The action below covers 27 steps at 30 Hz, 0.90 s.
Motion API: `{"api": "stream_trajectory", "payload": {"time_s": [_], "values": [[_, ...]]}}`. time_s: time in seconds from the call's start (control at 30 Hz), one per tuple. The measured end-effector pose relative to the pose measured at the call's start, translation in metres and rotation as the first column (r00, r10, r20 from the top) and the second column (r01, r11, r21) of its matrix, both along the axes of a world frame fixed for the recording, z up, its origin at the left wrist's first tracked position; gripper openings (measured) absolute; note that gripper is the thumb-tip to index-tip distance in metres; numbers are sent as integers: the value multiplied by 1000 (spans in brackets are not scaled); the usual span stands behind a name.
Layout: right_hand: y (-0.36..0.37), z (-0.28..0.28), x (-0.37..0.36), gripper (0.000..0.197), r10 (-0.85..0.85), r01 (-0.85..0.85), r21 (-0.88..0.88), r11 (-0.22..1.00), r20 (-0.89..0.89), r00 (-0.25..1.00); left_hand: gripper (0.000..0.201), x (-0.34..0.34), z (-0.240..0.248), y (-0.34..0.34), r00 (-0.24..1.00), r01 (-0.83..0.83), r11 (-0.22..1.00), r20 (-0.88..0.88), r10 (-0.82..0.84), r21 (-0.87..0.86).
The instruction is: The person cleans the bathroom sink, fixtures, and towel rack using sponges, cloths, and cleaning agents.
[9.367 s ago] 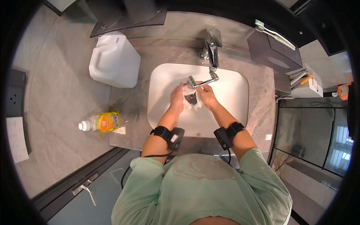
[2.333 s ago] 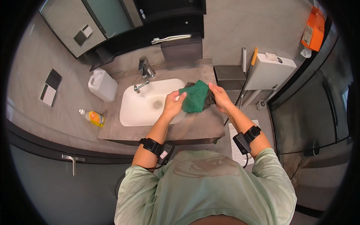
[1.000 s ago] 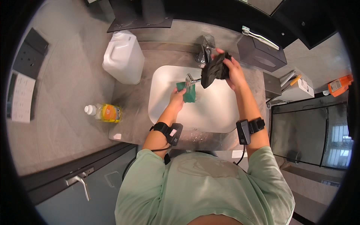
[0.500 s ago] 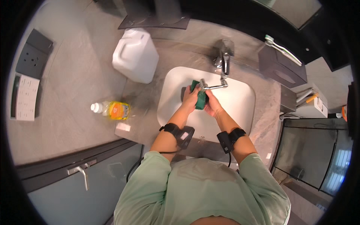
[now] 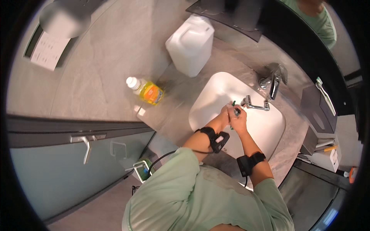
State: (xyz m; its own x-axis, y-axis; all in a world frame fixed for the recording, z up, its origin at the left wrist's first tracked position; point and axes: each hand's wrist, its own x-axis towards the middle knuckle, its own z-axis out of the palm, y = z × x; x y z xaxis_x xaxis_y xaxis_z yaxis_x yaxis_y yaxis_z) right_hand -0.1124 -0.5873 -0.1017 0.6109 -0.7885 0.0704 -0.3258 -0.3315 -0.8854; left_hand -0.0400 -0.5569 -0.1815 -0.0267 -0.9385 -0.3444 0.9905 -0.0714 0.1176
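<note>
Over the white sink [image 5: 266, 133], my left hand [image 5: 224, 116] and my right hand [image 5: 239, 121] are pressed together, fingers closed around a green cloth [image 5: 233, 103]. Only small green bits of it poke out above and below my hands; its exact kind is hard to make out. A dark patch shows between the fingers of my right hand. The chrome faucet [image 5: 274, 82] has a jointed swivel spout [image 5: 257, 106] whose end hangs just beside my hands. Whether water runs cannot be made out.
Left of the sink stand a yellow dish soap bottle [image 5: 151, 93] and a white jug [image 5: 191, 46]. At right, a toothbrush [image 5: 326, 96] lies on a dark tissue box [image 5: 318, 111]. A door handle [image 5: 87, 148] is at lower left; black straps with small boxes circle both my forearms.
My view has turned, so the sink sits further right and tilted. My hands have closed together, covering most of the green cloth that showed between them before.
</note>
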Motion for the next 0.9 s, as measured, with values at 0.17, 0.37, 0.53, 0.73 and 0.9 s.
{"api": "stream_trajectory", "payload": {"time_s": [0.17, 0.37, 0.53, 0.73, 0.9], "values": [[-16, -48, -8, 35, -299, 206, 498, 842, 114, 947, 40, -11, 7, -33, 894, -274, 790, 447, -1, 549], [-15, -2, -20, 44, 18, -268, 877, 398, 284, 959, 33, 18, -21, -26, 799, -207, 902, 597, -67, 378], [-20, -53, -14, 27, -333, 8, 800, 600, 241, 912, 37, -3, 30, -16, 881, -86, 923, 461, -106, 376], [-16, -11, -4, 28, -357, 184, 877, 443, -16, 934, 54, -2, 61, 1, 642, -81, 957, 749, -164, 279], [-9, -3, -7, 33, -139, -244, 902, 355, 309, 941, 62, 33, 105, 15, 592, 13, 948, 762, -264, 318]]}}
